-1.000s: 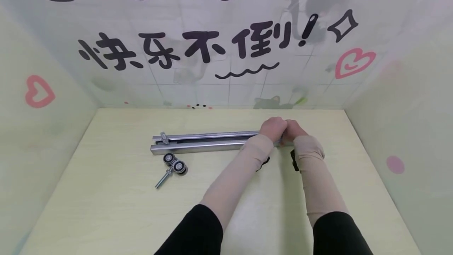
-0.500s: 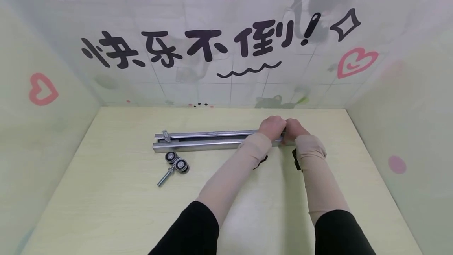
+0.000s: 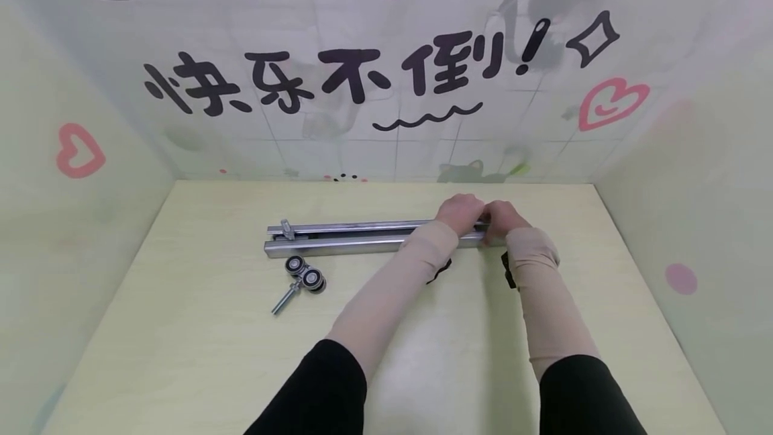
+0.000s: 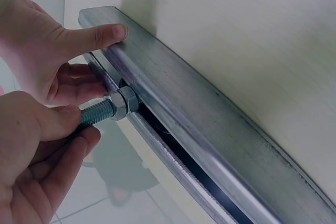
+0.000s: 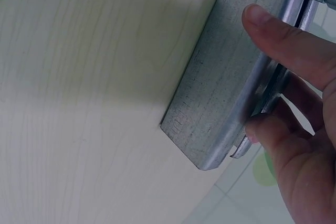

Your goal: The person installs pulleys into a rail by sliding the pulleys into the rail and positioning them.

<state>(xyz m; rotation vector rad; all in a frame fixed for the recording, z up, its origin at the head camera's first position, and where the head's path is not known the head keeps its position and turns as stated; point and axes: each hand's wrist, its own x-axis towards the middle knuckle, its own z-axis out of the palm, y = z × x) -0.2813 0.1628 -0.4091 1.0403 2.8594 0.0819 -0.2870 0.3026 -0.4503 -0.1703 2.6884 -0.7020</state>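
Left hand [image 4: 26, 141]: pinches bolt [image 4: 98, 113] | right hand [image 5: 307, 153]: grips rail [image 5: 215, 85] | bolt's inner end: unclear

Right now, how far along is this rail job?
Apparently done: a metal stem stands at the left end of the rail. In hand: the left hand pinches a threaded bolt projecting from the rail, while the right hand grips the rail near its right end. Likely remaining: the wheeled trolley lies loose on the table, beside the rail.
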